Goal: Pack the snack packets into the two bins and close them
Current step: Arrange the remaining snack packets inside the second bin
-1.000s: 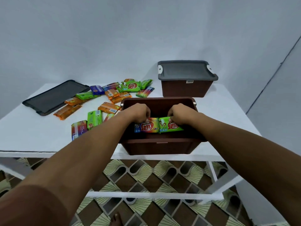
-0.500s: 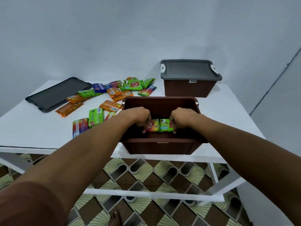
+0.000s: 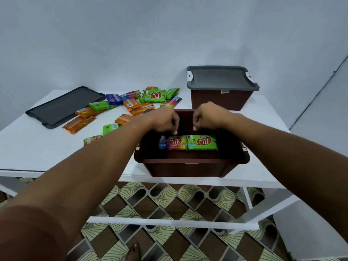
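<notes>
1. The open brown bin (image 3: 192, 167) sits at the near edge of the white table (image 3: 37, 147).
2. Two snack packets lie flat inside it, side by side and touching: a rainbow packet (image 3: 174, 142) on the left and a green packet (image 3: 202, 142) on the right.
3. The left hand (image 3: 165, 119) and right hand (image 3: 207, 115) hang just over them, with fingers loosely curled down and holding nothing.
4. More loose packets (image 3: 131, 104) lie on the table to the left (orange, green and blue ones), near a grey lid (image 3: 64, 106).
5. The other bin (image 3: 219, 99) stands behind — its lid is on.
</notes>
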